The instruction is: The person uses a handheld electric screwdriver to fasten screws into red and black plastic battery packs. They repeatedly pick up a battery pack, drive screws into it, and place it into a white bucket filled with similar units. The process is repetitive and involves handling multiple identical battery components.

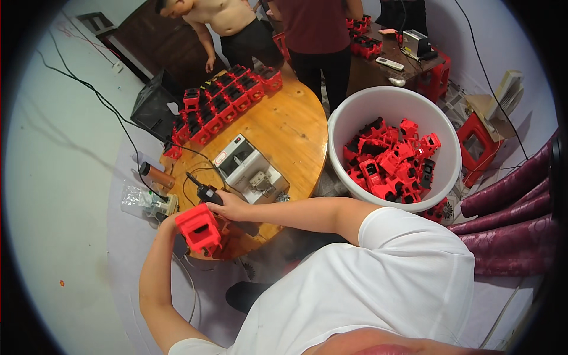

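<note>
From where I stand, the red housing [199, 229] is up at the near left side of the bench [299, 127], with the left hand [170, 222] at its far edge. That hand's fingers are mostly hidden behind the part, so I can't tell how far they are closed or how firmly they hold it. The right hand [231, 205] is just beside it, fingers wrapped round what looks like a black power screwdriver [208, 193], its bit pointing up and away from the housing.

If the left hold is loose, the housing could twist or drop, as it seems to hang near the bench's edge. A slipping bit could catch the left hand, so close are the two. The dark cables [198, 155] look ready to snag on the tool, and a stray elbow might scatter the small metal pieces [283, 196] by the screw feeder [251, 171].

The bench is round, pale wood, with rows of red-and-black assemblies [223, 105] at its far side, where a co-worker's hand [210, 64] hangs near. To the right stands a white tub [454, 163] heaped with red and black parts [390, 160]; beyond it are a red stool [476, 151] and purple curtain [509, 228].
</note>
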Available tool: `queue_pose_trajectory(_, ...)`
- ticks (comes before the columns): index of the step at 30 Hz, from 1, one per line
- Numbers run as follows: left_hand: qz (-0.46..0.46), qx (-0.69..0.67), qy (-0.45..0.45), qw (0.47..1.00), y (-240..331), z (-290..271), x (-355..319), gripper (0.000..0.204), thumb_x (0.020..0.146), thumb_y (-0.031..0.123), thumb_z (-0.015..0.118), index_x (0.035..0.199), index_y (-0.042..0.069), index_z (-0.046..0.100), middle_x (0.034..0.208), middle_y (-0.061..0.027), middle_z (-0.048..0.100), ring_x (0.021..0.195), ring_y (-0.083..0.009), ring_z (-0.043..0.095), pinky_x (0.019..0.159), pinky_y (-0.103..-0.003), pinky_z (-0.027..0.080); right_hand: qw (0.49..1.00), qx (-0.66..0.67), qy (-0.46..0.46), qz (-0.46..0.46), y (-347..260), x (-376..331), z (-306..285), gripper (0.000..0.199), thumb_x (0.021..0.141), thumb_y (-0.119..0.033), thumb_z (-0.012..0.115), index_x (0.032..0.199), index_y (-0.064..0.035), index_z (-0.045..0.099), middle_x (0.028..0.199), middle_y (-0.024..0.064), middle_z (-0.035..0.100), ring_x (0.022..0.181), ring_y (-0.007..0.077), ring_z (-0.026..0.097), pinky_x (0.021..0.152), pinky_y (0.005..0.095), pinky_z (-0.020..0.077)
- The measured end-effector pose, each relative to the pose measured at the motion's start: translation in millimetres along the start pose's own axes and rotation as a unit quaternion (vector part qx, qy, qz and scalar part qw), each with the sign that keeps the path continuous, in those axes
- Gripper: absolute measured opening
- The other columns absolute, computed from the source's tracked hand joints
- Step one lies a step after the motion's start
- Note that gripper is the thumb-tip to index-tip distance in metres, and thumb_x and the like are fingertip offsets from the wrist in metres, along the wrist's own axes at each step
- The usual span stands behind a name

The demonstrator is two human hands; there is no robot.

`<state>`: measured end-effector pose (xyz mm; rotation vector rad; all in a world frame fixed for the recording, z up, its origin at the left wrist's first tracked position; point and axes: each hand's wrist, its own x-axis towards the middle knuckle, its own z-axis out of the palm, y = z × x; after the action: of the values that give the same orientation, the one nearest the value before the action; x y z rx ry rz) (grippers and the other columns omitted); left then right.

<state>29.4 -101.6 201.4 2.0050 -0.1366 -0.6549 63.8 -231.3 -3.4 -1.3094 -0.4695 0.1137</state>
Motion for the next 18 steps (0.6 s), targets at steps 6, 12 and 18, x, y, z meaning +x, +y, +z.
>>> queue_pose_trajectory(6, 0.089, 0.004, 0.026, 0.996, 33, -29, -45, 0.037, 0.093, 0.029, 0.062, 0.113, -0.001, 0.061, 0.100, -0.0073, 0.066, 0.089, -0.0190, 0.064, 0.075, -0.030, 0.051, 0.992, 0.039, -0.064, 0.101, -17, -11, 9, 0.044, 0.093, -0.044, 0.060, 0.106, -0.0033, 0.048, 0.067, 0.0055, 0.056, 0.048, 0.0144, 0.055, 0.044, 0.0315, 0.0488)
queue_pose_trajectory(12, 0.216, 0.028, -0.022, 0.976, 79, 10, 17, 0.051, 0.089, 0.037, 0.063, 0.119, -0.004, 0.057, 0.107, -0.0124, 0.063, 0.098, -0.0230, 0.061, 0.082, -0.032, 0.049, 0.994, -0.068, -0.042, 0.075, 14, 4, -23, 0.045, 0.093, -0.042, 0.061, 0.112, -0.0022, 0.051, 0.070, 0.0071, 0.057, 0.049, 0.0157, 0.057, 0.045, 0.0319, 0.0501)
queue_pose_trajectory(18, 0.352, 0.088, -0.007, 0.932, 105, 192, 189, 0.076, 0.084, 0.052, 0.065, 0.129, -0.007, 0.050, 0.121, -0.0220, 0.058, 0.114, -0.0297, 0.056, 0.096, -0.036, 0.044, 0.969, -0.104, -0.088, -0.205, 72, 27, 10, 0.035, 0.097, -0.032, 0.057, 0.111, 0.0007, 0.053, 0.081, 0.0112, 0.062, 0.060, 0.0171, 0.061, 0.055, 0.0317, 0.0532)
